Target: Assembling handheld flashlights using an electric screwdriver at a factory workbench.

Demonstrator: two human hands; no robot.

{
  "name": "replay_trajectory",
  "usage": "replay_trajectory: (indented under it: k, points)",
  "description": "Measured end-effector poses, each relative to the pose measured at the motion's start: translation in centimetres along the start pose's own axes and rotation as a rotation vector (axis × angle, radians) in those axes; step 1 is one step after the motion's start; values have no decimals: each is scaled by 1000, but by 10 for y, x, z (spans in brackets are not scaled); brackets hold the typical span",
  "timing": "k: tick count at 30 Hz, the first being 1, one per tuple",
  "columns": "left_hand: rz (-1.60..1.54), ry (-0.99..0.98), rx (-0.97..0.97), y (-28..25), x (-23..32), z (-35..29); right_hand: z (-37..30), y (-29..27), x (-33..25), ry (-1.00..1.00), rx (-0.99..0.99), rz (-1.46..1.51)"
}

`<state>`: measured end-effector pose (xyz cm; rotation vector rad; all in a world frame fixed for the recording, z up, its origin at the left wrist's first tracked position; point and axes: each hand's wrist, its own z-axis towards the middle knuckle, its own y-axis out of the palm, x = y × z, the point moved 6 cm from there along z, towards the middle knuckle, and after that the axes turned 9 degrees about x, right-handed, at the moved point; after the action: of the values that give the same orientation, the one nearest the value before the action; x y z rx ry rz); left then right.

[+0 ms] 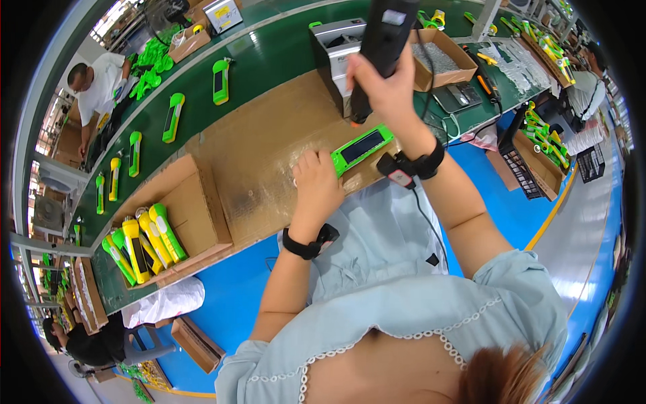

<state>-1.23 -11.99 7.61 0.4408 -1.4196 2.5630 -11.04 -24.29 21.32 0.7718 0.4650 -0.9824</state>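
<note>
A green flashlight [346, 153] with a dark rectangular panel lies on a cardboard sheet [259, 151] at the near edge of the bench. My left hand [316, 186] is closed over its left end, which the fingers hide. Above the flashlight, my right hand [390, 87] grips a thick black electric screwdriver [385, 47]. The tool points down, its narrow tip a little above the flashlight and apart from it. Each wrist wears a black strap with a small device.
A cardboard box [214, 214] of yellow and green flashlights stands at left. More flashlights [173, 118] line the green bench [269, 50]. A grey metal box [330, 64], an open carton [464, 71] of small parts and a scale [457, 99] sit beyond. Co-workers [101, 87] are at left and right.
</note>
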Motion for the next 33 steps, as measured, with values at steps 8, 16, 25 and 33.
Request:
replay_trajectory:
  k: [8, 16, 25, 33]
  points:
    - [-35, 29, 44, -3, 7, 1, 62, -41, 21, -208, 179, -116]
    - [-11, -75, -144, 2, -3, 2, 71, -39, 53, -93, 110, -273]
    - [-57, -6, -12, -2, 3, -3, 13, -15, 12, 91, 19, -59]
    - [-40, 6, 5, -3, 2, -3, -25, 19, -4, 189, -74, 89]
